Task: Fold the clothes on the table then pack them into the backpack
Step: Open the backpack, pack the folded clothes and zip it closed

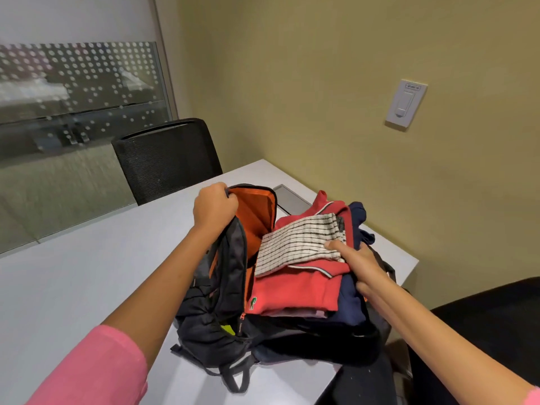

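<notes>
From my remote seat, the white rectangular worktop point(73, 276) filled the lower left, and the black fabric backpack with orange lining point(230, 302) lay on it near the right edge, toward the near corner, its main compartment gaping open. A stack of folded clothes sat at the mouth, partly in: a navy blue folded garment point(352, 305) at the bottom, a red folded polo shirt point(295, 296) on it, and a white folded cloth with dark stripes point(298, 244) on top. I judged folding finished and packing under way. The left hand point(214, 209) had its grip clamped on the upper rim of the opening, holding it wide. The right hand point(361, 264) rested on the stack's right side, thumb pressing the striped cloth, its other fingers hidden behind the stack. Next, I reckoned, the stack needed pushing left and down into the compartment, kept flat so nothing unfolded.
</notes>
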The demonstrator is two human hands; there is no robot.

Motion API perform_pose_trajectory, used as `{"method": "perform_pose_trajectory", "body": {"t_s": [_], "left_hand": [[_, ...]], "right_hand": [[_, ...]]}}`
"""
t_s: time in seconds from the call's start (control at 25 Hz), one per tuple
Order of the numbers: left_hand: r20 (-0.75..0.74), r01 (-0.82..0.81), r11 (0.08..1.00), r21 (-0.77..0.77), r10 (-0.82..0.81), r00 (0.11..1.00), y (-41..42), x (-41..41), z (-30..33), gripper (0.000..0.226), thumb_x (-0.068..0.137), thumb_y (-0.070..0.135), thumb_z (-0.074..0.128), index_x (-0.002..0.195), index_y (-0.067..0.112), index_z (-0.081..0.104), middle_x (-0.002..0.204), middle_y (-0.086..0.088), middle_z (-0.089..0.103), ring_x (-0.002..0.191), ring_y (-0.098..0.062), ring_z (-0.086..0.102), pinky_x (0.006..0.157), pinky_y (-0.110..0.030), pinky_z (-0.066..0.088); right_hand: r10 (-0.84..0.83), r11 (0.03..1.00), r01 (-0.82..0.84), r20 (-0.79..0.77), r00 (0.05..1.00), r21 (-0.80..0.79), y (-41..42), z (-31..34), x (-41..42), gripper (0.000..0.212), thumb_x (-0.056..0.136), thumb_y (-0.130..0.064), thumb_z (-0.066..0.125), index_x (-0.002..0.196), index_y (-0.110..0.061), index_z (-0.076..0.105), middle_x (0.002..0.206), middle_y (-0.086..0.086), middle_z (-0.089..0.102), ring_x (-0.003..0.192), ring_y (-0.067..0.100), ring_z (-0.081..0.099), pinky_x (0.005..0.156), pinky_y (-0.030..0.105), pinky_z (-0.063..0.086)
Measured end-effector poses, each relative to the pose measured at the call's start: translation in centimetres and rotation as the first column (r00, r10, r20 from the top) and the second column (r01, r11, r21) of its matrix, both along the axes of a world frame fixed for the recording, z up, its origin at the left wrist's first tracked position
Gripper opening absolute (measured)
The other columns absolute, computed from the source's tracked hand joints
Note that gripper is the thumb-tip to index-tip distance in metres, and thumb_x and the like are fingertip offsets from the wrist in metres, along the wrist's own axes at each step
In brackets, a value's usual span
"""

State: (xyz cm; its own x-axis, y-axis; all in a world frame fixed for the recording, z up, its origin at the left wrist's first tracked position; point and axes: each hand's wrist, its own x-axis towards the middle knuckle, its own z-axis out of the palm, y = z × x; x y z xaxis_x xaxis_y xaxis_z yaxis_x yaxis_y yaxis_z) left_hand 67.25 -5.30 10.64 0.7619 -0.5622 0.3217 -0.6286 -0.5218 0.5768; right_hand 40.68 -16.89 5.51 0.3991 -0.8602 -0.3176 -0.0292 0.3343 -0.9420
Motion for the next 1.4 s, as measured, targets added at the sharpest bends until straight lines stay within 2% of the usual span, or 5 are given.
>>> {"method": "perform_pose_trajectory", "body": {"t_s": [0.4, 0.92, 1.08, 1.2, 1.4], "left_hand": [[-0.047, -0.119, 0.984, 0.134, 0.126, 0.991, -1.8, 3.7, -0.2, 0.018, 0.083, 0.018, 0.049, 0.071, 0.005, 0.052, 0.080, -0.014, 0.057, 0.083, -0.038, 0.058, 0.062, -0.031, 0.036], [-0.099, 0.358, 0.897, 0.258, -0.344, 0.934, -1.0, 2.3, 1.8, 0.027, 0.090, 0.028, 0.057, 0.077, 0.004, 0.061, 0.075, -0.011, 0.060, 0.074, -0.027, 0.054, 0.060, -0.035, 0.038], [-0.015, 0.204, 0.975, 0.088, -0.204, 0.979, -0.7, 3.7, 1.7, 0.024, 0.087, 0.021, 0.054, 0.072, 0.002, 0.056, 0.068, -0.011, 0.057, 0.070, -0.029, 0.054, 0.059, -0.035, 0.039], [-0.012, 0.100, 0.995, 0.027, -0.100, 0.995, -1.2, 4.3, 0.9, 0.023, 0.086, 0.019, 0.051, 0.069, 0.004, 0.053, 0.063, -0.007, 0.052, 0.068, -0.029, 0.052, 0.055, -0.032, 0.033], [-0.040, -0.013, 0.999, -0.036, 0.012, 0.999, -0.9, 6.6, -0.2, 0.025, 0.085, 0.019, 0.052, 0.064, 0.006, 0.049, 0.062, -0.008, 0.050, 0.069, -0.033, 0.052, 0.055, -0.032, 0.031]], "right_hand": [[0.533, 0.846, -0.533, -0.007, 0.846, 0.031, -0.9, 1.4, 1.3, 0.049, 0.066, -0.016, 0.073, 0.115, -0.010, 0.065, 0.109, 0.010, 0.071, 0.097, 0.027, 0.069, 0.082, 0.032, 0.056], [0.078, 0.930, -0.145, 0.204, 0.976, 0.337, -2.1, -5.1, 7.3, 0.039, 0.073, -0.021, 0.073, 0.110, -0.013, 0.069, 0.102, 0.013, 0.073, 0.088, 0.030, 0.070, 0.078, 0.038, 0.056], [0.184, 0.951, -0.180, 0.007, 0.983, 0.252, -1.3, -8.1, 7.6, 0.047, 0.075, -0.018, 0.077, 0.119, -0.012, 0.064, 0.104, 0.011, 0.073, 0.091, 0.029, 0.071, 0.072, 0.036, 0.057], [0.304, 0.936, -0.245, -0.234, 0.923, 0.251, -2.2, -8.2, 7.8, 0.102, 0.053, -0.050, 0.089, 0.137, -0.010, 0.046, 0.127, 0.008, 0.062, 0.106, 0.029, 0.064, 0.086, 0.041, 0.055], [0.323, 0.800, -0.586, -0.732, 0.600, -0.127, -4.8, -5.2, 4.8, 0.121, 0.065, -0.077, 0.063, 0.150, -0.009, 0.010, 0.133, 0.007, 0.053, 0.119, 0.028, 0.055, 0.088, 0.037, 0.047]]}}
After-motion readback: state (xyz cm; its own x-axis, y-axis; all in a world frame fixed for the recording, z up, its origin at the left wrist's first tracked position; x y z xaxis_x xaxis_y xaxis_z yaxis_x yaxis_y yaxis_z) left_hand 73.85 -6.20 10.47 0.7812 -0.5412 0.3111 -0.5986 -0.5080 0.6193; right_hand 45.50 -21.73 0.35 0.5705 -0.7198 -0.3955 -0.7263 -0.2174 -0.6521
